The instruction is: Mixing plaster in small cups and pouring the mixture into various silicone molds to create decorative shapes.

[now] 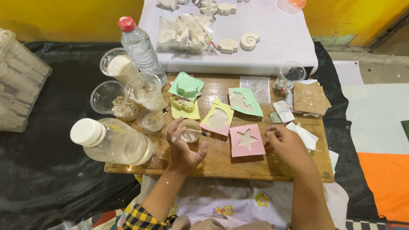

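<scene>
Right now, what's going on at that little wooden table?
A person sits at a low wooden table strewn with coloured moulds. Their left hand steadies a small clear cup with a stick resting across it. Their right hand rests beside a pink star mould, fingers pinched; what they pinch is too small to tell. Bottles and cups of white powder stand at the left.
</scene>
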